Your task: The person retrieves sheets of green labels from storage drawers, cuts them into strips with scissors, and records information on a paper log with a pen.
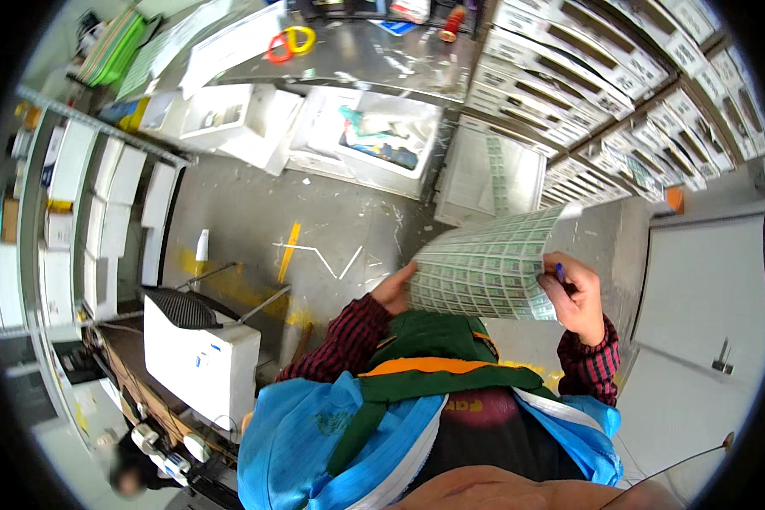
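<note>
A large sheet of small green labels is curved between my two hands in front of my body. My left hand grips its left edge, the fingertips partly hidden behind the sheet. My right hand is closed at the right edge, with a blue-purple pen also held between the fingers. Beyond the sheet, a white tray contains a strip of similar green labels.
A metal workbench ahead carries red and yellow scissors. White bins stand below it. Box-filled shelves rise at the right, near a pale door. A white box stands at the left.
</note>
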`<action>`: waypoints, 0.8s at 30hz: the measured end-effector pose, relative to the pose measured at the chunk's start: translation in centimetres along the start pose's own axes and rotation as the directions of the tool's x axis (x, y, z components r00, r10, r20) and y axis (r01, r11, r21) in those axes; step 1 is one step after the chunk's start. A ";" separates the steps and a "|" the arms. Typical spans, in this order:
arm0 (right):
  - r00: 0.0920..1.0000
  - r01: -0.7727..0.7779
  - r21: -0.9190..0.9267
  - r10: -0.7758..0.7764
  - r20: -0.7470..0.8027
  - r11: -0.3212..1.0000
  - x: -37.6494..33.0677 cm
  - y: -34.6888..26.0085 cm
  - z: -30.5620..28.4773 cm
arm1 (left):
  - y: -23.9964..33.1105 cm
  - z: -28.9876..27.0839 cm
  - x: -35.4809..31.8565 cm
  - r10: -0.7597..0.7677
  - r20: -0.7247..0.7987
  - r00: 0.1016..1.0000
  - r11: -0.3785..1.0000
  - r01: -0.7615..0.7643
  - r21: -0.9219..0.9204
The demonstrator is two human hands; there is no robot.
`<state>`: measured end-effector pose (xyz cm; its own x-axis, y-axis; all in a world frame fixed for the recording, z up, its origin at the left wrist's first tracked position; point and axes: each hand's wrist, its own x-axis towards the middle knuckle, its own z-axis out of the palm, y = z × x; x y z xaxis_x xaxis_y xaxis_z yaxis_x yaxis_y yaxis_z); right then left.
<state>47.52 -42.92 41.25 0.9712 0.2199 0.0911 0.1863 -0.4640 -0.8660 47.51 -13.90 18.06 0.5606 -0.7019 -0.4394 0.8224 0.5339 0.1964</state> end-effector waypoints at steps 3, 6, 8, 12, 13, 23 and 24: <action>0.990 0.016 -0.008 -0.014 0.140 1.000 2.3 -2.6 3.7 | 1.2 -4.4 -7.4 0.354 -0.004 0.935 0.934 -0.353 0.051; 0.961 0.043 0.190 -0.093 0.259 0.981 4.4 -4.6 8.4 | 3.3 -5.6 -14.5 0.634 -0.020 0.773 0.767 -0.625 0.149; 0.928 0.149 0.240 -0.219 0.300 0.959 5.9 -6.3 11.0 | 4.0 -6.2 -19.1 0.768 -0.012 0.640 0.634 -0.757 0.158; 0.827 0.289 0.306 -0.397 0.397 0.907 10.7 -10.4 15.9 | 5.6 -5.0 -26.0 0.855 0.061 0.515 0.514 -0.857 0.030; 0.795 0.331 0.299 -0.436 0.422 0.895 11.7 -12.1 16.6 | 6.3 -5.4 -26.7 0.873 0.033 0.487 0.471 -0.858 0.205; 0.883 0.436 -0.422 -0.469 0.031 0.795 35.5 -5.9 20.8 | 27.7 -2.1 -29.9 0.998 0.012 -0.054 -0.055 -0.941 0.334; 0.913 0.343 -0.519 -0.408 -0.012 0.783 38.3 -3.7 20.8 | 30.5 -0.3 -29.9 0.993 0.098 -0.068 -0.097 -0.941 0.325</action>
<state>80.95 -14.97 37.73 0.8123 0.3797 0.4428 0.5561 -0.7330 -0.3917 55.80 23.48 36.95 0.7876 0.5321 0.3106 -0.5755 0.4554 0.6793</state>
